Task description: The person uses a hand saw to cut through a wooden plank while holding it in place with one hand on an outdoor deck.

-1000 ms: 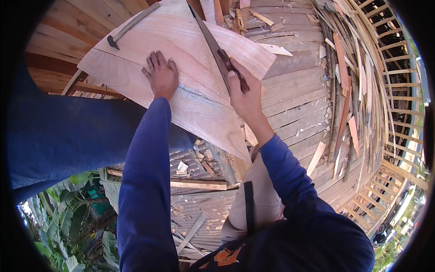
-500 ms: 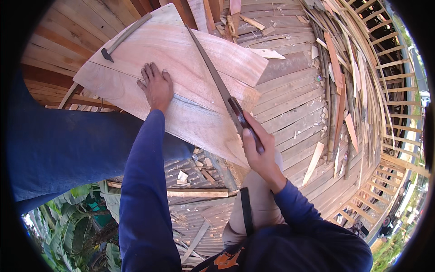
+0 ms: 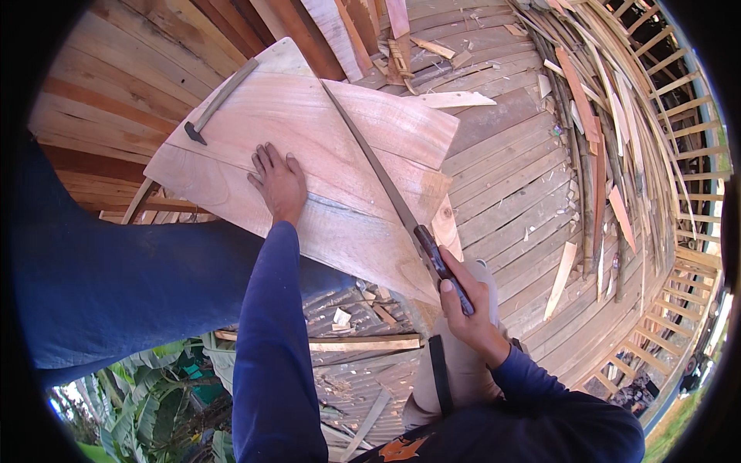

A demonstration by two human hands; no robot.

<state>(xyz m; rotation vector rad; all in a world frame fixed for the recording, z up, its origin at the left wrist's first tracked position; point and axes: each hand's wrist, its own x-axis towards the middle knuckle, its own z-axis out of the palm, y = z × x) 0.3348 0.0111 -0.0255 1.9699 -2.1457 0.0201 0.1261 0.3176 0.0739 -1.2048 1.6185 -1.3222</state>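
A broad, pale pinkish wooden panel (image 3: pixel 347 154) with an angled outline spreads out in front of me. My left hand (image 3: pixel 282 187) lies flat on it, fingers apart. In my right hand (image 3: pixel 471 309), at the panel's near right side, is the dark handle of a handsaw (image 3: pixel 378 166). Its long blade slants away across the panel, the tip near a notch in the far edge. Whether the teeth bite into the wood I cannot tell. A hammer (image 3: pixel 224 100) with a wooden handle and dark head rests on the panel's far left part.
Long strips and offcuts (image 3: pixel 594 147) are heaped along the right side of the plank floor (image 3: pixel 509 201), beside a slatted railing (image 3: pixel 679 116). Planks (image 3: pixel 116 69) stand at upper left. A blue-clad leg (image 3: pixel 139 270) extends under the panel's left side. Leafy plants (image 3: pixel 147 393) grow at lower left.
The handsaw has been drawn back toward me along the panel, my right hand moving down and to the right. My left hand stays in the same spot on the panel. The whole view has shifted slightly.
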